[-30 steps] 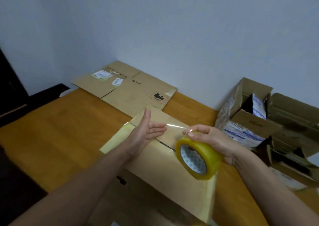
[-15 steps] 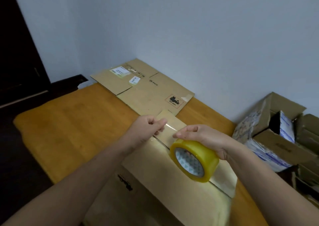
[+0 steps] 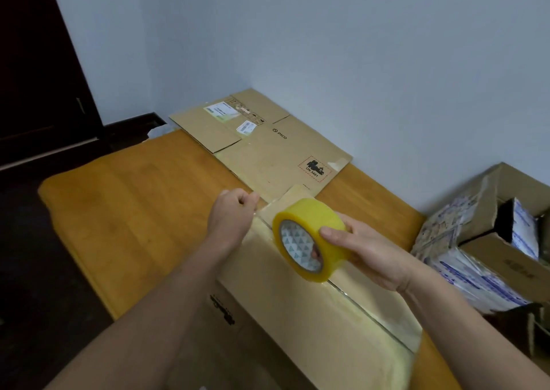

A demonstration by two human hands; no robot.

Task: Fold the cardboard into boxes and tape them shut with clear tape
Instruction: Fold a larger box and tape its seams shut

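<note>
Now my right hand (image 3: pixel 366 252) grips the yellow tape roll (image 3: pixel 309 237) above the box (image 3: pixel 297 306) on the table (image 3: pixel 134 211). My left hand (image 3: pixel 233 214), fingers curled, seems to pinch its loose end at the far edge, anchoring the strip along the seam.

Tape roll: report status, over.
Right hand grips tape roll over cardboard box. Left hand pinches tape end at its far edge. Seam unobstructed.
</note>
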